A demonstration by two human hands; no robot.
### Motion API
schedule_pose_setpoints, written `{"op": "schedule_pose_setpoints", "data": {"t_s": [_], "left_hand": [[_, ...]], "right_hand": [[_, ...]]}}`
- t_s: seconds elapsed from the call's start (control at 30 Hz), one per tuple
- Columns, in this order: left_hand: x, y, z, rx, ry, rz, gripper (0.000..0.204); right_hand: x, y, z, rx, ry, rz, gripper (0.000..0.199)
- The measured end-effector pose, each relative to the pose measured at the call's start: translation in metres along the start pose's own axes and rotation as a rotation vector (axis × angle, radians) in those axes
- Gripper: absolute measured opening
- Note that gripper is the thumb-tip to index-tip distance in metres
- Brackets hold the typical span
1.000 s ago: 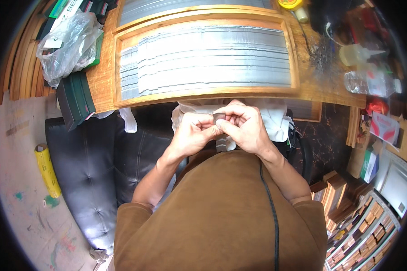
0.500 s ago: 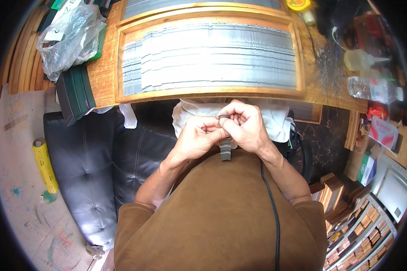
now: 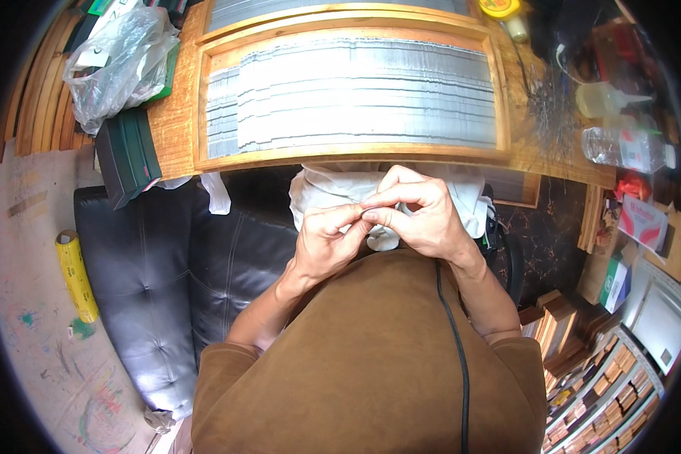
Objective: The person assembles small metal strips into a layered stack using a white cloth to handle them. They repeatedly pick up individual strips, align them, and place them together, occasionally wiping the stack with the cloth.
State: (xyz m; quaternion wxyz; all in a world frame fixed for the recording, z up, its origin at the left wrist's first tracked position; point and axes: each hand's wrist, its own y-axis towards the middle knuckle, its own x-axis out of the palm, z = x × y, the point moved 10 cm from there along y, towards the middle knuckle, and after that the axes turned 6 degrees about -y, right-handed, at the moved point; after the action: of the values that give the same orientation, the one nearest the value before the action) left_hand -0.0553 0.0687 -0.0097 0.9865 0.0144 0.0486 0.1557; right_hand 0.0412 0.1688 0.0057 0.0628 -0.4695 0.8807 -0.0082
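Observation:
My left hand (image 3: 328,240) and my right hand (image 3: 431,219) meet just in front of the table edge, fingertips pressed together. Between them they pinch a thin grey strip (image 3: 368,211), of which only a small dark edge shows; the fingers hide the rest. White cloth (image 3: 304,198) lies beneath and behind the hands. Just beyond them, a shallow wooden tray (image 3: 340,155) on the table holds tightly packed grey strips (image 3: 371,94) in rows.
A second wooden tray (image 3: 340,21) lies behind. Far left are a plastic bag (image 3: 121,72) and dark green boxes (image 3: 129,155). Bottles (image 3: 620,150) and loose wires (image 3: 548,106) sit right. A black padded seat (image 3: 147,287) is left of me; a yellow roll (image 3: 76,276) lies beyond it.
The grey striped piece that hung below my fingers is out of sight now. My left hand has turned slightly and sits a little lower; both hands still pinch together.

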Motion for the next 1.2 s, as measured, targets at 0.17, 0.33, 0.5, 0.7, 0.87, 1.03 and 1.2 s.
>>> {"op": "schedule_pose_setpoints", "data": {"t_s": [0.17,0.33,0.5,0.7,0.87,1.03,1.2], "left_hand": [[0.003,-0.002,0.012,0.013,0.054,0.014,0.015],[0.007,-0.005,0.007,-0.061,0.057,-0.059,0.011],[0.009,-0.006,0.008,-0.072,0.02,-0.061,0.01],[0.014,-0.006,0.017,-0.017,-0.09,0.053,0.015],[0.011,-0.009,0.018,0.007,-0.051,0.146,0.013],[0.013,-0.008,0.018,0.022,-0.021,0.072,0.011],[0.014,-0.008,0.022,-0.029,0.007,0.004,0.01]], "right_hand": [[0.001,0.0,-0.003,-0.041,0.002,-0.054,0.015],[0.001,-0.001,-0.002,-0.038,0.036,-0.077,0.014],[0.001,-0.003,-0.004,-0.04,0.026,-0.063,0.011],[-0.001,-0.005,-0.003,-0.06,-0.028,0.047,0.01],[-0.003,0.001,-0.007,-0.065,0.108,-0.055,0.013],[-0.001,-0.002,-0.009,-0.029,0.039,-0.124,0.02],[-0.001,-0.006,-0.011,-0.044,0.007,-0.111,0.018]]}}
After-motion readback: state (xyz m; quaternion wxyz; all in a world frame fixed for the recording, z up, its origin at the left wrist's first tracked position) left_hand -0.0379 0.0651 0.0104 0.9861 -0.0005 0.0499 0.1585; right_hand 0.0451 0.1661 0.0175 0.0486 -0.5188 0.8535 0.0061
